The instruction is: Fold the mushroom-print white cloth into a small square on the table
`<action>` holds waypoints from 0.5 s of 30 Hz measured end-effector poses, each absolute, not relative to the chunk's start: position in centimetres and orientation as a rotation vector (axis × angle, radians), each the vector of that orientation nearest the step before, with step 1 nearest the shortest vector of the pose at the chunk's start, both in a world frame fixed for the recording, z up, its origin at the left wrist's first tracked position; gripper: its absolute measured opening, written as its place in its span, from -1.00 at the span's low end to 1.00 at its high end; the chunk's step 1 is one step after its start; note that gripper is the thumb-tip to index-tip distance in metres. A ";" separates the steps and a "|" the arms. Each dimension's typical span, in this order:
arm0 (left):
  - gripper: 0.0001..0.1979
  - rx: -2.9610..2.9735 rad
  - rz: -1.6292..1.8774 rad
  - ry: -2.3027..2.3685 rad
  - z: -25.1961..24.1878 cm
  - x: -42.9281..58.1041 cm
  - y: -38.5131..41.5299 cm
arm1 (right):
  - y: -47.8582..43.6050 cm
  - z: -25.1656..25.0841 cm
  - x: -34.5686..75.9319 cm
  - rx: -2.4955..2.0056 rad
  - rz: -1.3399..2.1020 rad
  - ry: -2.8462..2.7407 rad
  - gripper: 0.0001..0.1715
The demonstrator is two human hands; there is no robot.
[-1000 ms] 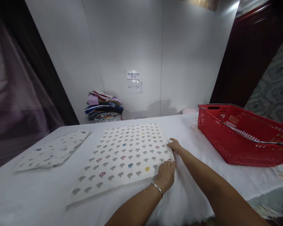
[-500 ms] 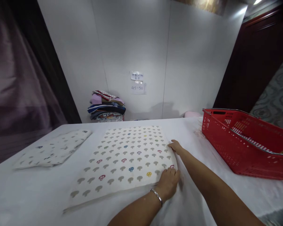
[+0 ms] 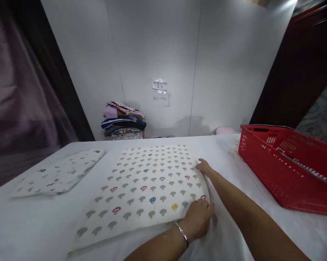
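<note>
A white cloth printed with small mushrooms point(image 3: 144, 185) lies flat on the white table point(image 3: 44, 224). My left hand point(image 3: 198, 219), with a silver bracelet on the wrist, rests curled on the cloth's near right corner and pinches its edge. My right hand point(image 3: 204, 167) lies further back on the same right edge, fingers closed on the fabric. Both forearms reach in from the lower right.
A second folded mushroom-print cloth point(image 3: 58, 174) lies at the table's left. A red plastic basket point(image 3: 285, 174) stands on the right. A pile of folded fabrics point(image 3: 124, 121) sits by the white wall under paper labels point(image 3: 160, 92). A dark curtain hangs on the left.
Both hands stay on the cloth's right edge. The view has shifted a little, and my left hand sits slightly lower and further right in the picture.
</note>
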State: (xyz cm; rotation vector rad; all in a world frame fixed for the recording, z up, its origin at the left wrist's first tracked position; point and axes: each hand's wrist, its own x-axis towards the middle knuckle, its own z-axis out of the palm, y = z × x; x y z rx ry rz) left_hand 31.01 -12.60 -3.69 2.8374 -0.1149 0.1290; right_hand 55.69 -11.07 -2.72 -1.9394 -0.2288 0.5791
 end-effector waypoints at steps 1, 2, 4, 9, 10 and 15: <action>-0.56 2.832 0.084 -0.125 -3.2 31.1 -12.3 | -11.0 -2.6 55.9 -1.935 0.601 -0.216 0.00; -0.57 2.828 0.035 -0.127 -2.7 31.3 -12.0 | -10.9 -2.4 56.0 -1.926 0.624 -0.203 0.00; -0.61 2.816 -0.048 -0.120 -1.9 31.9 -11.2 | -10.7 -2.2 56.4 -1.898 0.662 -0.175 -0.01; -0.60 2.767 -0.076 -0.213 -2.1 33.3 -9.7 | -9.3 -2.1 57.4 -1.822 0.699 -0.107 -0.03; -0.60 2.760 -0.063 -0.236 -2.4 33.4 -9.6 | -9.0 -2.1 57.6 -1.811 0.699 -0.097 -0.04; -0.66 2.695 0.092 -0.200 -3.0 32.6 -10.1 | -7.5 -2.7 58.8 -1.790 0.672 -0.077 -0.09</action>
